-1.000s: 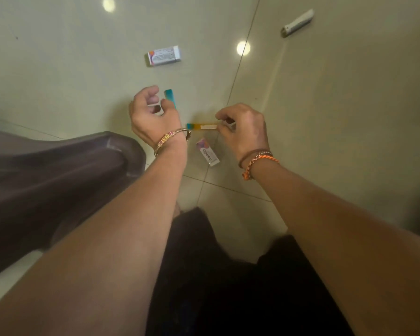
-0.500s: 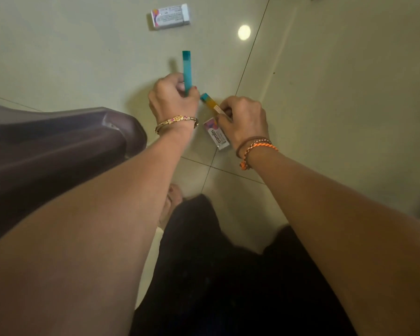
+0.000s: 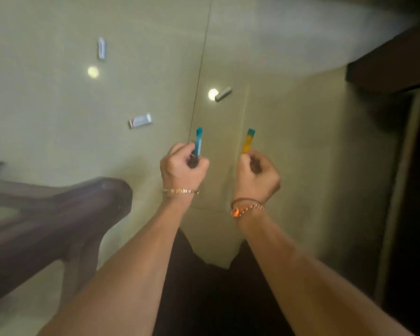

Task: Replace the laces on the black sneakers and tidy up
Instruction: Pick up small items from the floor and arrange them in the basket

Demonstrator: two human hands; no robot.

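My left hand (image 3: pixel 183 167) grips a slim teal stick (image 3: pixel 198 144) that points up and away from me. My right hand (image 3: pixel 257 174) grips a yellow stick with a teal tip (image 3: pixel 247 141), also pointing up. Both hands hover above the shiny tiled floor (image 3: pixel 289 132), a hand's width apart. No sneakers or laces are in view.
Small white packets lie on the floor: one (image 3: pixel 140 121) ahead of my left hand, one (image 3: pixel 102 48) farther back, and a white stick-shaped item (image 3: pixel 223 94) near a light reflection. A dark chair frame (image 3: pixel 58 214) stands at left. Dark furniture (image 3: pixel 398 69) fills the right edge.
Both hands have lifted off the floor with their sticks and moved apart. The view has swung up; the small packet that lay between my hands is out of sight.
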